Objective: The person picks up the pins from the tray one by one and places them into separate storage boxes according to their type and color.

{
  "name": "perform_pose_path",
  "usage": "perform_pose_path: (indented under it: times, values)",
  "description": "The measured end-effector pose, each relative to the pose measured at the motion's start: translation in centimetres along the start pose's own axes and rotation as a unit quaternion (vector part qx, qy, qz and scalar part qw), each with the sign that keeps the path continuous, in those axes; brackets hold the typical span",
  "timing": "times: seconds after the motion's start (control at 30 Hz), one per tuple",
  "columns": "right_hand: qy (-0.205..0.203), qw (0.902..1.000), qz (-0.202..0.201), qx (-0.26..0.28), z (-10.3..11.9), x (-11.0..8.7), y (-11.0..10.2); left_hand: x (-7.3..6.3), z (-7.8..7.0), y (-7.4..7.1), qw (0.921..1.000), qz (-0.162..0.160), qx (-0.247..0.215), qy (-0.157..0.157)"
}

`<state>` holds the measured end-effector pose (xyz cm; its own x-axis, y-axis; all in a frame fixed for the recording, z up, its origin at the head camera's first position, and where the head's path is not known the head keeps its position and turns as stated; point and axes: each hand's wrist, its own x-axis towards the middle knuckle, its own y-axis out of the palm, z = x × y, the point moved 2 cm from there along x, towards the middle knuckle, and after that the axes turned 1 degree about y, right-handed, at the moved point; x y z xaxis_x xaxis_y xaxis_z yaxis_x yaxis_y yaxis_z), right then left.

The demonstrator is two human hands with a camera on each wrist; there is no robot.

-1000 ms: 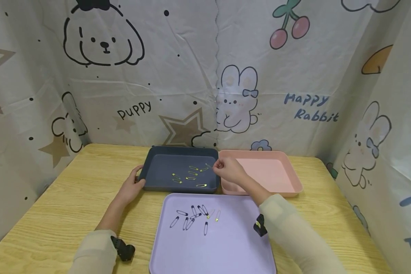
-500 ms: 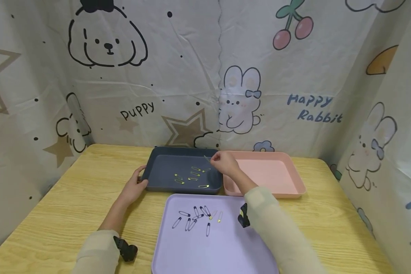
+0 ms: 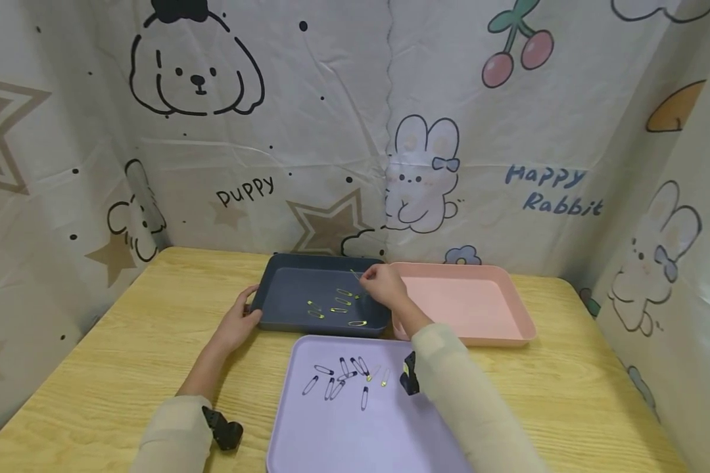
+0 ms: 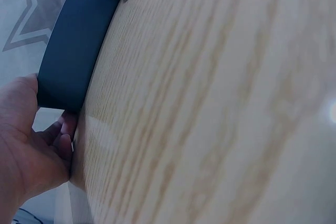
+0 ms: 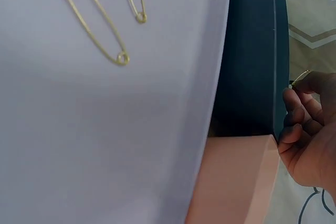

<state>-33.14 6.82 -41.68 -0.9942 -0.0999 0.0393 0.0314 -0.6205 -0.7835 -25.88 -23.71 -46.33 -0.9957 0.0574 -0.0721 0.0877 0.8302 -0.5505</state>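
My right hand [image 3: 386, 287] pinches a gold safety pin [image 5: 301, 75] between thumb and fingertips, over the right part of the dark blue tray [image 3: 284, 289]. Several gold safety pins [image 3: 339, 310] lie spread in that tray. At its left end my left hand [image 3: 236, 325] grips the tray's near corner; in the left wrist view the thumb is at the rim and the fingers curl low beside the wall. In front stands a lilac tray [image 3: 361, 437]. On it lie several black safety pins [image 3: 364, 398] in a loose cluster, with two gold safety pins [image 3: 385, 377] on their right.
A pink tray [image 3: 467, 305] adjoins the dark blue tray on the right, partly behind my right forearm. All the trays stand on a wood-grain table [image 3: 171, 309]. A printed curtain [image 3: 331, 131] hangs behind and at both sides.
My right hand has moved a little farther back and left over the dark blue tray, with the safety pin still pinched. My left hand stays at the tray corner. The head view has shifted slightly.
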Motion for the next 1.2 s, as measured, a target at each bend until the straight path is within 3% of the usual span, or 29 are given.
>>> perform_pose_path:
  times: [0.57,1.2]
  values:
    - [0.068,0.9965,-0.032,-0.037,-0.40,0.28,0.83,0.03,0.11,0.03,1.0000,-0.003,-0.001,-0.007]
    - [0.083,0.9954,-0.036,-0.030,-0.20,0.29,0.86,0.15,0.21,0.02,1.0000,-0.005,0.002,-0.007]
